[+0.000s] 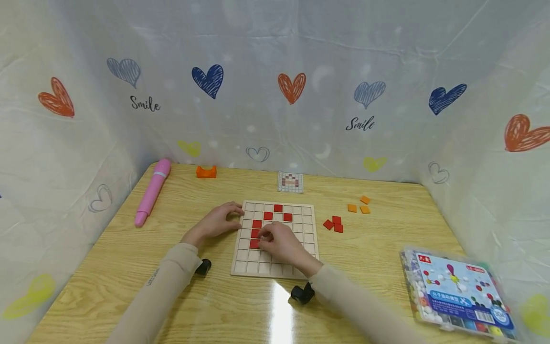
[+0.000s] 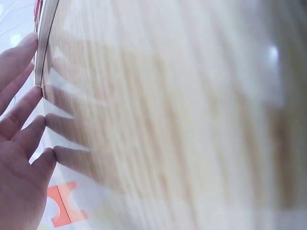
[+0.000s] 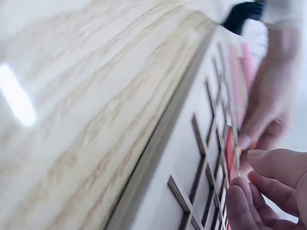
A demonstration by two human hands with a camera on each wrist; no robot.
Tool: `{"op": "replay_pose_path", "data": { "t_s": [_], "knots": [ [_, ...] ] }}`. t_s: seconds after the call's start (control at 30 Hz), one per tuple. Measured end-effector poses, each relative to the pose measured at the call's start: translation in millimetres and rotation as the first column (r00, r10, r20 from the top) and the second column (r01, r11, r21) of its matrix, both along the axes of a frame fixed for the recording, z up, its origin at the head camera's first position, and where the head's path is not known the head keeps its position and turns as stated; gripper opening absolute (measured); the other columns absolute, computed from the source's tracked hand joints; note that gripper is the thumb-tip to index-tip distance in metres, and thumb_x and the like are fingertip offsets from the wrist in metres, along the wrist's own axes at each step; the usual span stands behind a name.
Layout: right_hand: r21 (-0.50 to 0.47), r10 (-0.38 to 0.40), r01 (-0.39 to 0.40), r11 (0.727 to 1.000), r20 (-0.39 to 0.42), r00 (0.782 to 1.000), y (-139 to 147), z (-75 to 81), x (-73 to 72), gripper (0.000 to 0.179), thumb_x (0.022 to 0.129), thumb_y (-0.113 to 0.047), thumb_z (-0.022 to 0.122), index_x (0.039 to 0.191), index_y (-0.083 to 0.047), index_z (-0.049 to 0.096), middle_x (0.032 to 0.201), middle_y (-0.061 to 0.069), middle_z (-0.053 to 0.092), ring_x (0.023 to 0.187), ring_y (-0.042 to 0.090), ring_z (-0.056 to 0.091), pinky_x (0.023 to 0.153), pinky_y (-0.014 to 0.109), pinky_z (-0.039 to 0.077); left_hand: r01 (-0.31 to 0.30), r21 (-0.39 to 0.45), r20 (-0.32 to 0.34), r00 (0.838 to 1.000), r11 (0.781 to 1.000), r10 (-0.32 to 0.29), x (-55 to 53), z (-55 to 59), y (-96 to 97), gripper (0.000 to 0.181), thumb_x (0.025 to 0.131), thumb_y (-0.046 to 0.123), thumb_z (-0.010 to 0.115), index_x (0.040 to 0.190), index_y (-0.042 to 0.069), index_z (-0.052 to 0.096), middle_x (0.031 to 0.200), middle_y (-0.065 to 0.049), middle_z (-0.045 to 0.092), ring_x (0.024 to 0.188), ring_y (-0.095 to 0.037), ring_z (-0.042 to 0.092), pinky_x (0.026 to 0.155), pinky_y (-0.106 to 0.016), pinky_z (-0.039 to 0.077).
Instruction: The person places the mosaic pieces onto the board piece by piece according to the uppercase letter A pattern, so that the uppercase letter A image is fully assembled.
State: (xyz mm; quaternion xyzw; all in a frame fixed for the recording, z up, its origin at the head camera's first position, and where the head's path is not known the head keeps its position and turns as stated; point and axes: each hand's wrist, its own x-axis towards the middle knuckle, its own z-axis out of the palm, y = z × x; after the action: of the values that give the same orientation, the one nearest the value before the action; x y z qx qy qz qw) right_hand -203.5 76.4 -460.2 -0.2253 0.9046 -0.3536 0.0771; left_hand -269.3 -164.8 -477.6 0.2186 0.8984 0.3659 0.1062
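A square wooden grid board (image 1: 240, 267) lies on the table with several red square tiles (image 1: 278, 208) in its cells. My left hand (image 1: 218, 220) is at the board's left edge, its spread fingertips touching the side, as the left wrist view also shows (image 2: 24, 163). Over the board is my right hand (image 1: 281, 242), with thumb and fingers bent near the lowest red tile (image 1: 254, 243). In the right wrist view, the right hand's (image 3: 276, 187) thumb and fingertips are close together; whether a tile is between them is unclear. The hand hides some cells.
Loose red tiles (image 1: 338, 228) and orange tiles (image 1: 352, 208) lie right of the board. A small pattern card (image 1: 290, 182) is behind it. An orange notched piece (image 1: 206, 172) and a pink microphone-shaped object (image 1: 153, 193) lie left. A clear case (image 1: 457, 291) stands at the right front.
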Motion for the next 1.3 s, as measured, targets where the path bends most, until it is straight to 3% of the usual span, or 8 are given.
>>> {"op": "replay_pose_path", "data": {
  "t_s": [0.2, 0.37, 0.63, 0.73, 0.87, 1.1, 1.3],
  "knots": [
    [-0.147, -0.127, 0.131, 0.980, 0.041, 0.991, 30.3, 0.3, 3.6, 0.024, 0.091, -0.018, 0.070, 0.112, -0.007, 0.070, 0.108, 0.004, 0.065, 0.090, 0.015, 0.065, 0.080, 0.033, 0.055, 0.003, 0.000, 0.004, 1.000, 1.000, -0.003, -0.5, 0.8, -0.5, 0.037, 0.090, 0.017, 0.071, 0.125, 0.005, 0.063, 0.147, -0.016, 0.045, 0.143, -0.038, 0.028, 0.117, -0.054, 0.020],
    [-0.194, -0.277, 0.279, 0.941, 0.036, 0.960, 68.1, -1.7, -1.3, 0.028, 0.090, -0.018, 0.072, 0.116, -0.008, 0.070, 0.109, 0.005, 0.065, 0.094, 0.017, 0.064, 0.085, 0.035, 0.055, -0.004, -0.005, 0.016, 1.000, 1.000, 0.004, 0.4, 2.5, -0.3, 0.037, 0.091, 0.017, 0.071, 0.124, 0.006, 0.063, 0.147, -0.014, 0.045, 0.143, -0.037, 0.027, 0.117, -0.053, 0.020],
    [-0.151, -0.468, 0.471, 0.869, 0.061, 0.882, 136.6, -5.5, -9.8, 0.038, 0.094, -0.020, 0.067, 0.128, -0.004, 0.064, 0.120, 0.015, 0.063, 0.106, 0.028, 0.061, 0.091, 0.042, 0.051, -0.007, -0.001, 0.024, 1.000, 1.000, 0.007, 0.0, 1.2, -0.6, 0.037, 0.090, 0.019, 0.072, 0.124, 0.007, 0.063, 0.147, -0.014, 0.045, 0.143, -0.037, 0.027, 0.118, -0.052, 0.020],
    [-0.114, -0.512, 0.520, 0.846, 0.096, 0.854, 157.3, -6.4, -10.3, 0.041, 0.096, -0.023, 0.065, 0.132, -0.004, 0.060, 0.123, 0.017, 0.062, 0.109, 0.031, 0.060, 0.090, 0.043, 0.051, -0.005, 0.005, 0.021, 1.000, 1.000, 0.005, 0.1, 0.8, -0.6, 0.037, 0.090, 0.018, 0.072, 0.124, 0.007, 0.063, 0.147, -0.014, 0.045, 0.143, -0.037, 0.027, 0.118, -0.052, 0.020],
    [-0.061, -0.539, 0.549, 0.834, 0.127, 0.833, 177.5, -6.2, -8.5, 0.043, 0.097, -0.027, 0.062, 0.133, -0.004, 0.059, 0.126, 0.018, 0.061, 0.112, 0.033, 0.058, 0.090, 0.045, 0.050, -0.003, 0.004, 0.016, 1.000, 1.000, 0.003, 0.2, -0.2, -0.6, 0.037, 0.090, 0.018, 0.072, 0.124, 0.006, 0.064, 0.147, -0.014, 0.045, 0.144, -0.037, 0.026, 0.118, -0.052, 0.019],
    [-0.015, -0.528, 0.536, 0.844, 0.157, 0.835, 194.0, -8.6, -6.7, 0.038, 0.097, -0.023, 0.063, 0.127, 0.000, 0.062, 0.119, 0.018, 0.064, 0.109, 0.034, 0.059, 0.090, 0.047, 0.049, -0.005, -0.002, 0.017, 1.000, 1.000, 0.005, 0.5, -0.1, 0.3, 0.036, 0.090, 0.018, 0.072, 0.123, 0.006, 0.064, 0.147, -0.014, 0.045, 0.144, -0.037, 0.025, 0.118, -0.053, 0.019],
    [0.005, -0.497, 0.502, 0.865, 0.156, 0.854, 194.7, -10.1, -9.2, 0.037, 0.096, -0.021, 0.064, 0.127, 0.000, 0.063, 0.119, 0.018, 0.065, 0.103, 0.031, 0.060, 0.077, 0.036, 0.050, -0.001, -0.001, 0.012, 1.000, 1.000, 0.001, 0.6, 0.3, -0.1, 0.037, 0.090, 0.017, 0.072, 0.123, 0.005, 0.063, 0.147, -0.015, 0.045, 0.144, -0.037, 0.024, 0.118, -0.052, 0.019]
  ]
}}
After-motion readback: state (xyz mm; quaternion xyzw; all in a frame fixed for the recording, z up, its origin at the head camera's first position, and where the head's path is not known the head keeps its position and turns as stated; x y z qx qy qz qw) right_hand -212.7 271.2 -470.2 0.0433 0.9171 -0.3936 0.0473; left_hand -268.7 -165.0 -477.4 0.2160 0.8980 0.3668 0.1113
